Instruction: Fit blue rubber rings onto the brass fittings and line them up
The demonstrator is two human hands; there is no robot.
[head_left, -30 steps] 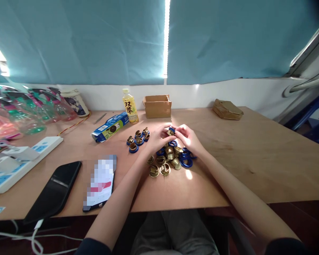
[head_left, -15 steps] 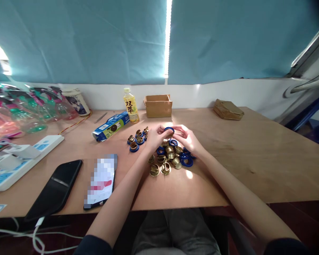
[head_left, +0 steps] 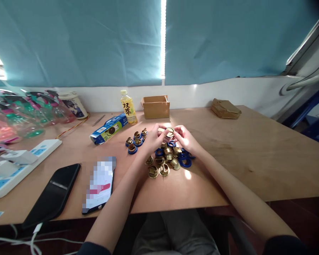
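Between both hands, just above the pile, is a round brass fitting with its brass face toward me. My left hand grips it from the left with thumb and fingers. On the other side, the fingertips of my right hand pinch its edge. Under the hands lie several loose brass fittings and several blue rings, partly hidden by the fingers. Left of my left hand stands a group of brass fittings with blue rings around their bases.
A small open cardboard box and a yellow drink bottle stand at the back. A blue carton, two phones and a white power strip lie to the left. A brown paper package sits back right.
The fitting in my hands has turned: its blue ring faced up before, and its brass face shows now. The right fingers have closed in on its edge. The view has shifted slightly.
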